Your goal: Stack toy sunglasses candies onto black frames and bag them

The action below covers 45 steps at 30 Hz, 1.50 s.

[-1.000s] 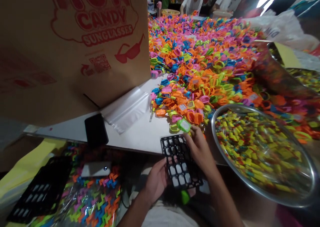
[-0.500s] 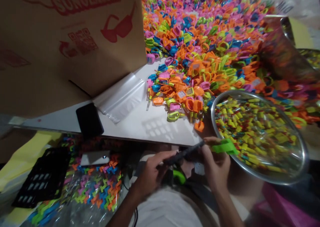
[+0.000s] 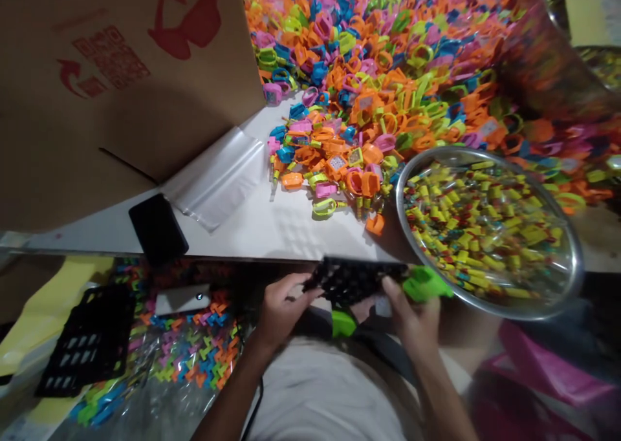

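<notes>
My left hand [image 3: 284, 308] pinches the left end of a black panel [image 3: 356, 279] with rows of holes in it. The right end of the panel is gripped by my right hand [image 3: 413, 321], thumb on its near face. A bright green plastic piece [image 3: 427, 284] sticks out beyond the right fingers, beside the bowl rim; whether they hold it is hidden. Below the panel, another green thing [image 3: 343, 323] shows near my lap, its kind unclear. The panel is held at the table's front edge, its face tilted towards me.
A steel bowl [image 3: 402, 198] of small yellow pieces stands at the right. Colourful plastic toy watches [image 3: 369, 147] heap across the table [image 3: 233, 237]. At the left are a cardboard box [image 3: 121, 124], a clear bag [image 3: 218, 179] and a black phone-like slab [image 3: 158, 229]. Lower left lies another black panel [image 3: 92, 337].
The black panel has turned from nearly edge-on to showing its holed face. Both hands have kept hold of it. The view has shifted, so table things appear higher and further left.
</notes>
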Each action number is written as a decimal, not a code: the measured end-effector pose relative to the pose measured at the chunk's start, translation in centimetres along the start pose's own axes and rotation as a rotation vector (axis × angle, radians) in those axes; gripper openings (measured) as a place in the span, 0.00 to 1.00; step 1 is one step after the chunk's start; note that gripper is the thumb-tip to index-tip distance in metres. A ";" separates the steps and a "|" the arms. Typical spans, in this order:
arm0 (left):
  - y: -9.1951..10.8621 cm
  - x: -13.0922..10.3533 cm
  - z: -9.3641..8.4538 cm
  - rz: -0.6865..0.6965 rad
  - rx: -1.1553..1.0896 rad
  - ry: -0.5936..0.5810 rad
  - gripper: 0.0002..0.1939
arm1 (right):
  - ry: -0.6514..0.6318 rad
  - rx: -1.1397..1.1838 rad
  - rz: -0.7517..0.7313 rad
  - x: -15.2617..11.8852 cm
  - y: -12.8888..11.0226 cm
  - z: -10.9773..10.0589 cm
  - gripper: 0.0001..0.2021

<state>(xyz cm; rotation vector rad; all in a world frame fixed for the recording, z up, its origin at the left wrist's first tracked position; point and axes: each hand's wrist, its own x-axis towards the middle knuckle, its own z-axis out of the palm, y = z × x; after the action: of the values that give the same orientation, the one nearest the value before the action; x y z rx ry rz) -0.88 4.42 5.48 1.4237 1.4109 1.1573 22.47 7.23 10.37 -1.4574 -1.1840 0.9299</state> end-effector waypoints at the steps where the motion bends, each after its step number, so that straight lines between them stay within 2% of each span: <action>1: -0.7 0.1 1.1 -0.149 -0.070 0.045 0.09 | 0.034 -0.012 0.046 0.5 0.4 0.7 0.18; 2: -1.3 0.2 2.2 -0.281 -0.155 0.054 0.13 | 0.045 -0.030 0.072 1.0 0.9 1.3 0.19; 4: -2.3 0.5 4.0 -0.478 -0.309 0.026 0.18 | -0.011 -0.091 0.048 2.0 1.8 2.3 0.20; 6: -3.0 0.9 5.3 -0.577 -0.381 0.003 0.21 | -0.068 -0.184 -0.041 3.0 2.6 3.0 0.17; 8: -3.3 1.4 5.8 -0.602 -0.364 -0.011 0.21 | -0.070 -0.280 -0.167 3.9 3.0 3.5 0.13; 10: -3.4 1.9 5.9 -0.591 -0.335 -0.016 0.21 | -0.009 -0.351 -0.296 4.9 2.9 4.2 0.11; 13: -3.2 2.6 5.7 -0.582 -0.369 -0.031 0.21 | 0.067 -0.403 -0.406 6.3 2.3 5.7 0.14; 18: -2.8 2.8 5.6 -0.586 -0.348 -0.058 0.22 | 0.096 -0.547 -0.253 7.8 2.6 8.0 0.25; 21: -3.2 2.1 5.7 -0.592 -0.294 -0.089 0.25 | 0.063 -0.645 -0.242 7.5 3.4 8.1 0.29; 25: -4.2 1.3 5.8 -0.625 -0.205 -0.123 0.28 | 0.019 -0.730 -0.246 6.9 3.7 7.8 0.28; 28: -4.4 1.3 5.9 -0.591 -0.257 -0.136 0.27 | -0.021 -0.655 -0.209 7.0 3.4 7.6 0.26; 31: -4.0 1.5 6.0 -0.561 -0.328 -0.105 0.23 | -0.026 -0.478 -0.201 7.2 3.0 7.1 0.23; 36: -2.7 0.5 5.6 -0.523 -0.463 -0.162 0.20 | 0.081 -0.226 -0.299 5.4 3.1 5.8 0.14; 39: -2.0 -0.6 5.1 -0.584 -0.536 -0.229 0.22 | 0.149 -0.199 -0.230 3.5 3.0 5.0 0.13; 42: -1.6 -1.2 4.4 -0.622 -0.615 -0.265 0.24 | 0.094 -0.232 -0.097 3.0 2.5 4.6 0.16; 45: -1.4 -1.3 3.6 -0.622 -0.657 -0.260 0.24 | -0.005 -0.228 -0.069 4.5 1.9 5.1 0.17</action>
<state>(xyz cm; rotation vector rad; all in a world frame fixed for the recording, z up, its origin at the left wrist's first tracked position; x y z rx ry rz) 2.27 3.36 3.15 0.5803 1.0315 0.8626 19.01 12.69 7.53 -1.5832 -1.3709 0.7701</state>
